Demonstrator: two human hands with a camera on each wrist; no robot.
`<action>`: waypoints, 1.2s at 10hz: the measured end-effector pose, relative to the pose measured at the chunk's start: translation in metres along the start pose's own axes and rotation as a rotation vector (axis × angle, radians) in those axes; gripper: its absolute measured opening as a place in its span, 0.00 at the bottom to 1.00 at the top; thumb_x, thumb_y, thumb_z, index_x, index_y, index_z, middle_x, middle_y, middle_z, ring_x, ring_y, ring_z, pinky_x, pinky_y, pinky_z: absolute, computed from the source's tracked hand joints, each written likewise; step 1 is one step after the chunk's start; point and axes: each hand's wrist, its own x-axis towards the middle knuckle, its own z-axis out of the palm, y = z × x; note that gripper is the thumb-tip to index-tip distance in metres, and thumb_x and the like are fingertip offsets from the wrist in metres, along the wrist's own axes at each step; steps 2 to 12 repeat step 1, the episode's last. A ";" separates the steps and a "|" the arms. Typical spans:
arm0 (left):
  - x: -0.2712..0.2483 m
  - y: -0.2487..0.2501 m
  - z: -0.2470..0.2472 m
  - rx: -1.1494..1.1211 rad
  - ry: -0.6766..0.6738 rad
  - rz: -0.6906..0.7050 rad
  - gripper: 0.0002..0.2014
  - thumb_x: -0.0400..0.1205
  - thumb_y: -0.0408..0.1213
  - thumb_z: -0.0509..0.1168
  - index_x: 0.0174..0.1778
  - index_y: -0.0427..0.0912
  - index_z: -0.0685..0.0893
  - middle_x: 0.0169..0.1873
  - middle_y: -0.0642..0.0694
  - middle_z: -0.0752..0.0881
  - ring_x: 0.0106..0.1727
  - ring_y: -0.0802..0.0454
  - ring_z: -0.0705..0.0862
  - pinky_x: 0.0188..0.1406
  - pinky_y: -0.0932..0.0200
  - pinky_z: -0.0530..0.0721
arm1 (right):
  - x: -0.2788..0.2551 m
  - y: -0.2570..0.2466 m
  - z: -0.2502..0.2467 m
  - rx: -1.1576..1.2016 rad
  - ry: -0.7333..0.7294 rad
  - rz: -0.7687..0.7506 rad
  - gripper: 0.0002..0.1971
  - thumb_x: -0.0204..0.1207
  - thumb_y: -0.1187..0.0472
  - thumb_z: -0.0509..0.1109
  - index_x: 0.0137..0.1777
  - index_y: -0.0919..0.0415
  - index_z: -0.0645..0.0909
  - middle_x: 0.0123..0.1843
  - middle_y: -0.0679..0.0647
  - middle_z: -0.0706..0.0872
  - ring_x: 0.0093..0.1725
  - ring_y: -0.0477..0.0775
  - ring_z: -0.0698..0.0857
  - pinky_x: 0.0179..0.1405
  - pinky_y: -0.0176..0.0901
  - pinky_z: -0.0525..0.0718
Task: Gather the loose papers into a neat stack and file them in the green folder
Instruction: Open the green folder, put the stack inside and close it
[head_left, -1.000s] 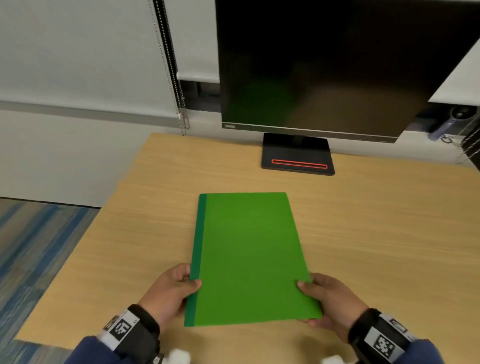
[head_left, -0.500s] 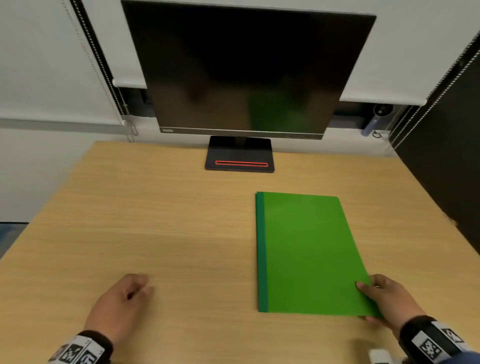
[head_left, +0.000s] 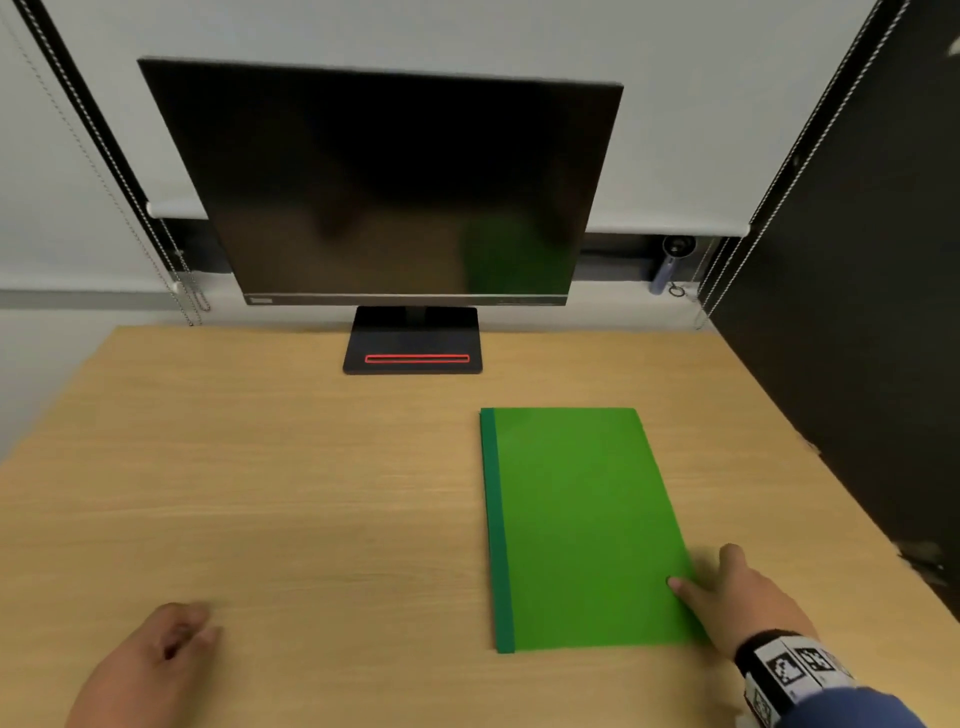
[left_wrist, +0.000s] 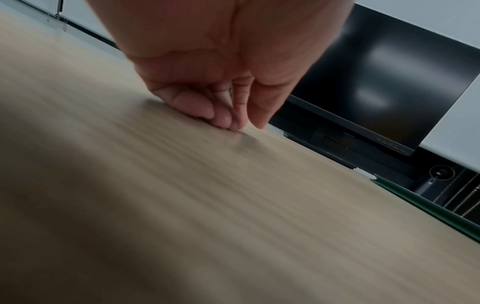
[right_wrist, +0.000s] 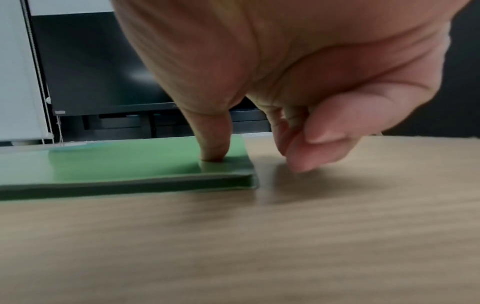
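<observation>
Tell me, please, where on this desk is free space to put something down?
Bare wood spans the desk between the monitor base, the green folder and the left hand. A narrow strip runs right of the folder. It is crowded at the folder's near right corner, where the right hand presses.

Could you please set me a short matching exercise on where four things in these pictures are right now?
Things:
1. green folder
2. monitor
3. left hand
4. right hand

States:
A. stands at the desk's far edge, screen dark
B. thumb presses the folder's near right corner
C. lies closed on the desk's right half
D. fingers loosely curled, holding nothing

Pairs: 1-C, 2-A, 3-D, 4-B
</observation>
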 end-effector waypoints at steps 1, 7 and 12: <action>0.003 -0.004 0.002 -0.072 0.041 -0.005 0.07 0.72 0.44 0.78 0.42 0.50 0.89 0.44 0.44 0.93 0.47 0.47 0.89 0.53 0.68 0.79 | -0.012 -0.005 -0.001 -0.042 0.079 -0.046 0.22 0.77 0.32 0.63 0.52 0.50 0.66 0.44 0.48 0.79 0.41 0.52 0.84 0.37 0.46 0.81; 0.003 -0.004 0.002 -0.072 0.041 -0.005 0.07 0.72 0.44 0.78 0.42 0.50 0.89 0.44 0.44 0.93 0.47 0.47 0.89 0.53 0.68 0.79 | -0.012 -0.005 -0.001 -0.042 0.079 -0.046 0.22 0.77 0.32 0.63 0.52 0.50 0.66 0.44 0.48 0.79 0.41 0.52 0.84 0.37 0.46 0.81; 0.003 -0.004 0.002 -0.072 0.041 -0.005 0.07 0.72 0.44 0.78 0.42 0.50 0.89 0.44 0.44 0.93 0.47 0.47 0.89 0.53 0.68 0.79 | -0.012 -0.005 -0.001 -0.042 0.079 -0.046 0.22 0.77 0.32 0.63 0.52 0.50 0.66 0.44 0.48 0.79 0.41 0.52 0.84 0.37 0.46 0.81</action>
